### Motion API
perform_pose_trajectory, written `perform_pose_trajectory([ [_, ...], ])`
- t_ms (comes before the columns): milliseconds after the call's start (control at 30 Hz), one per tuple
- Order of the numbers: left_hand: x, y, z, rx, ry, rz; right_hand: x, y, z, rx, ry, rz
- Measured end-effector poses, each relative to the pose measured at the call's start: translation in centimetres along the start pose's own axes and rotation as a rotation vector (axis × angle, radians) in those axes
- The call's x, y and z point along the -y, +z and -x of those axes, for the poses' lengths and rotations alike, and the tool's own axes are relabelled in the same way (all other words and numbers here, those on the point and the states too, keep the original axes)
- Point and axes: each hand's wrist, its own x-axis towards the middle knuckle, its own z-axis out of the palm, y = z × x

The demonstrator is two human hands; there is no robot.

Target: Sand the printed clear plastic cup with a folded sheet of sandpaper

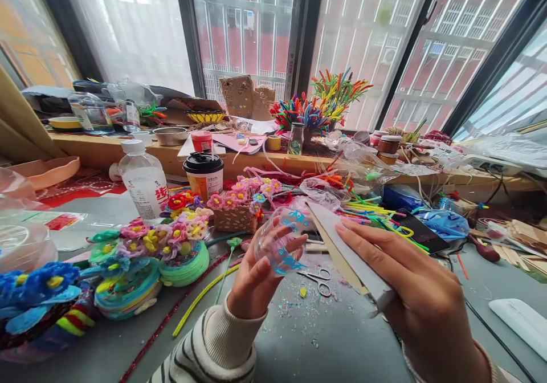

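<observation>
My left hand [252,277] is wrapped round a clear plastic cup [280,240] with blue print, tilted on its side in front of me. In my right hand [397,257] is a folded piece of white and tan cardboard [342,249], pinched between thumb and fingers. Its far tip reaches close to the cup's right side; whether the two touch I cannot tell. Below them on the table lie small scissors [319,280] and scattered glitter bits [305,314]. Left of my left hand are a yellow pipe cleaner [199,306] and a green flower on a stem [233,243].
Pipe-cleaner flowers [171,229] in wrapped pots crowd the left. Behind them stand a plastic bottle [143,180] and a lidded paper cup [204,175]. Loose pipe cleaners [371,206] and a dark phone-like slab [421,232] lie right of centre. A white device [519,323] rests at far right.
</observation>
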Motion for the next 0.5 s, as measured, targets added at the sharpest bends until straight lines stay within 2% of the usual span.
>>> perform_pose_trajectory([
  [67,0.08,0.1,0.02,0.006,-0.003,0.001,0.22,0.29,0.07,-0.005,-0.012,0.015],
  [233,-0.45,-0.11,-0.07,-0.024,0.031,-0.008,-0.09,0.39,0.84,0.113,0.035,0.05],
  [400,0.11,-0.17,-0.04,0.024,-0.042,-0.005,0.33,0.67,0.43,0.009,0.039,0.028],
  [500,0.08,-0.29,0.05,0.031,-0.084,0.035,0.29,0.41,0.11,0.069,-0.004,0.042],
])
